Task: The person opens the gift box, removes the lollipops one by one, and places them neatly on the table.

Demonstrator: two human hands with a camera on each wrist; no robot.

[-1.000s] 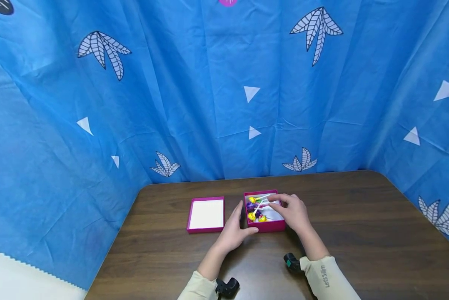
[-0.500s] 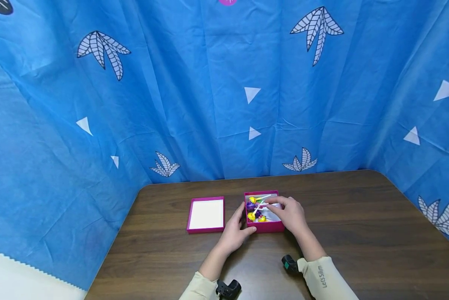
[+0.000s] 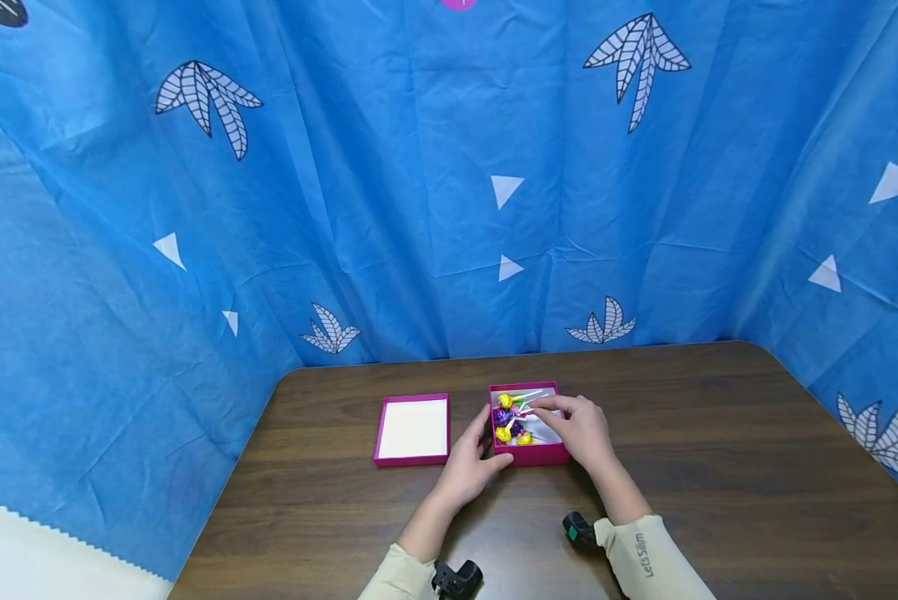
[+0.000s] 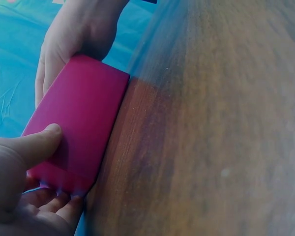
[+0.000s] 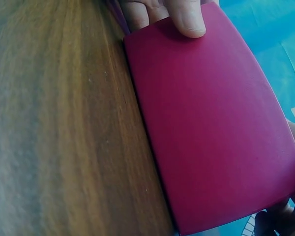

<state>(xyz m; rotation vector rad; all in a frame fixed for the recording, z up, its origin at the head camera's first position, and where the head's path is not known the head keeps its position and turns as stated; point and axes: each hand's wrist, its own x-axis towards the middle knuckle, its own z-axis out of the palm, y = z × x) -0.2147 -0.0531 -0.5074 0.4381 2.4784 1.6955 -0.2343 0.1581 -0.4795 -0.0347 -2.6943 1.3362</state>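
A magenta square box (image 3: 533, 454) stands on the table without its cover. Several lollipops (image 3: 504, 434) in yellow and purple wrappers lie inside, heads to the left and white sticks to the right. My left hand (image 3: 467, 467) grips the box's near left corner, its thumb (image 4: 48, 142) on the front wall and the other fingers on the left side. From the right, my right hand (image 3: 586, 432) reaches over the rim and pinches at a lollipop stick with thumb and index finger. In the right wrist view the box's front wall hides those fingertips.
To the left of the box lies its shallow magenta lid (image 3: 413, 460), white inside facing up. Both rest on a brown wooden table (image 3: 321, 500). A blue patterned curtain (image 3: 434, 208) hangs behind the table and along both sides.
My right hand has moved slightly left and down onto the sticks, which have shifted a little. My left hand has come in against the box's corner.
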